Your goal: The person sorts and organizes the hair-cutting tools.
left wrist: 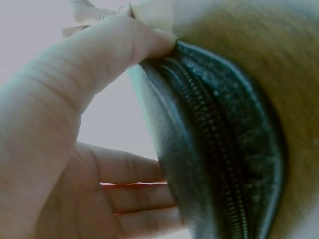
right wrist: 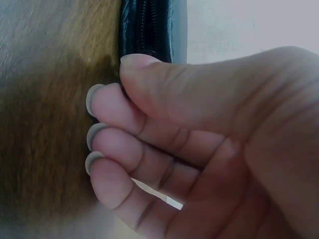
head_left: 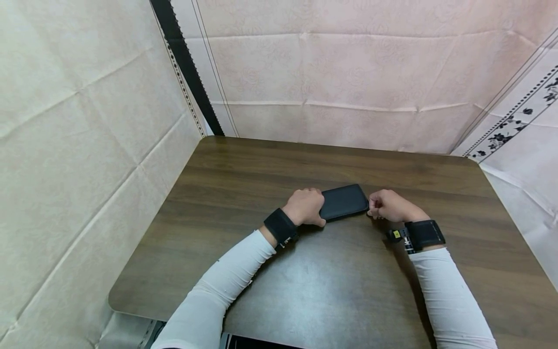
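A black leather zip wallet (head_left: pixel 344 201) lies across the middle of the table, its broad smooth face up. Along its near edge runs a dark zipper (left wrist: pixel 214 134), its teeth visible in both wrist views. My left hand (head_left: pixel 306 207) grips the wallet's left end, thumb on the near edge and fingers at the far side. At the right end, my right hand (head_left: pixel 389 204) pinches the zipper's end between thumb (right wrist: pixel 144 74) and curled index finger. Those fingertips hide the zipper pull. The other right fingers are curled, close to the tabletop.
The brown wooden table (head_left: pixel 261 165) has rounded corners and a wall of pale cloth (head_left: pixel 348 72) behind it. More cloth hangs at the left and right. A dark-topped object (head_left: pixel 257 342) shows at the table's front edge. Both wrists wear black bands.
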A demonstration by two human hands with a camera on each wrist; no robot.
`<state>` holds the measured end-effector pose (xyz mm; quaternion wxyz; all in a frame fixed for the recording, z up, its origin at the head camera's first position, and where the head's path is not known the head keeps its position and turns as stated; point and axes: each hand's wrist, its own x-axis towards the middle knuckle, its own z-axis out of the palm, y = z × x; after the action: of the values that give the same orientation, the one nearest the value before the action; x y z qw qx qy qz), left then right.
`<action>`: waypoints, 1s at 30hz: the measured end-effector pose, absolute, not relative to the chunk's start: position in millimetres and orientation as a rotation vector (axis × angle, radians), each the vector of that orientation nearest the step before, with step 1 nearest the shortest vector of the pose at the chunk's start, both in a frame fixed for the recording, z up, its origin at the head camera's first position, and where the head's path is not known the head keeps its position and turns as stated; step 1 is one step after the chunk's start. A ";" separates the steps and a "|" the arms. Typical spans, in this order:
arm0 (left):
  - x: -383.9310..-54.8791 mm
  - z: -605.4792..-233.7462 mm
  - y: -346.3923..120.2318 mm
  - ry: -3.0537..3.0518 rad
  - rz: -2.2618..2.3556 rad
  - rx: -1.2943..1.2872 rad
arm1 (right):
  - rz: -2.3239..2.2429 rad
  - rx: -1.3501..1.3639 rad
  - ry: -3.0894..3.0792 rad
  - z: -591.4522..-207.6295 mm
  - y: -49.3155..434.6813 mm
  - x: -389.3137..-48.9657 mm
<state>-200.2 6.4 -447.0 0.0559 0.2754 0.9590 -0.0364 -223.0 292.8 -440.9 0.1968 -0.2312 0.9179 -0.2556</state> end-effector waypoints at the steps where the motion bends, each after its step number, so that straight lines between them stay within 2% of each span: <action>1: -200.1 -446.8 6.5 2.910 -0.115 0.836 | -0.711 -0.652 2.573 -441.0 292.8 -223.0; 13: -199.0 -444.2 7.5 2.899 -0.134 0.819 | -0.723 -0.667 2.565 -442.4 294.6 -223.9; 30: -203.7 -441.8 0.6 2.861 -0.018 0.854 | -0.571 -0.645 2.805 -454.5 280.8 -200.6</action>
<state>-203.7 0.6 -441.8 0.0779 0.2851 0.9553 -0.0060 -200.6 280.8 -454.5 0.1035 -0.2187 0.9508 -0.1936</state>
